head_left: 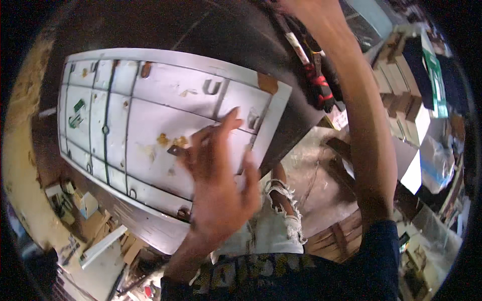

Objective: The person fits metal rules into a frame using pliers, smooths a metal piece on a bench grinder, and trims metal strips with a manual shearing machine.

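Note:
A large white panel (155, 115) lies tilted across the dark surface in front of me, crossed by dark lines and dotted with brown stains and small U-shaped marks or fittings. Over its right part is my left hand (216, 170), blurred by motion. Its index finger and thumb stand apart while the other fingers curl. From the curled fingers sticks out a small dark metal piece (175, 149) that looks like a tab with a hole. My right arm stretches to the top edge, where my right hand (301, 7) is mostly cut off near some tools, its fingers hidden.
A tool with a red and black handle (321, 90) lies beside my right forearm. Cardboard boxes (399, 75) stack up on the right, near a clear plastic bag (436, 163). Wood and cardboard scraps (100, 226) clutter the lower left. A tan ledge (20, 165) runs along the left.

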Demonstrator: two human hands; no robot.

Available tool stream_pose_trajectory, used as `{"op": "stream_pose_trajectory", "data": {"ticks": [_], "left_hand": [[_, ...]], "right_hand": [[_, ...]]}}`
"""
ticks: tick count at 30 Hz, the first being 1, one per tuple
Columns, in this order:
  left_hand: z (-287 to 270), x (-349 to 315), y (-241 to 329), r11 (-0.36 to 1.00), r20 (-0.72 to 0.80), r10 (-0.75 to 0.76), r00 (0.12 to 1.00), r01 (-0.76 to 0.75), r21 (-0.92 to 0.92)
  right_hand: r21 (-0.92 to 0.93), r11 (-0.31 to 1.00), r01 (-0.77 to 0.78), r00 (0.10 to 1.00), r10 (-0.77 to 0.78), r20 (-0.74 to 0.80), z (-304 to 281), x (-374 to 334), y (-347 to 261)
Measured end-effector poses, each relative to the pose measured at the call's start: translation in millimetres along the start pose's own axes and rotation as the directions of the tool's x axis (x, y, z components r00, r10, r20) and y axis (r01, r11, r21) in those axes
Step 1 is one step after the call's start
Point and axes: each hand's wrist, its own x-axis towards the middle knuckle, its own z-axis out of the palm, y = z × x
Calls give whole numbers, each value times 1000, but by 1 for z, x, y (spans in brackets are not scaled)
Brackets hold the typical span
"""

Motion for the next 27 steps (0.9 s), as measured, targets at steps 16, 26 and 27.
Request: {"op": "stream_pose_trajectory", "data": {"ticks": [16,26,27], "left_hand": [[-62,-146,-7,918,140,-265,954,294,-265],[54,-329,11,265,325,-854,406,878,-399],[66,-307,17,254,320,-845,429,848,-466]], "right_hand": [[126,980,-156,808,53,586,-98,-256,60],[-185,910,371,-122,246,962,-93,-315,331],[-41,858,513,-167,147,975,-85,-299,338]]}}
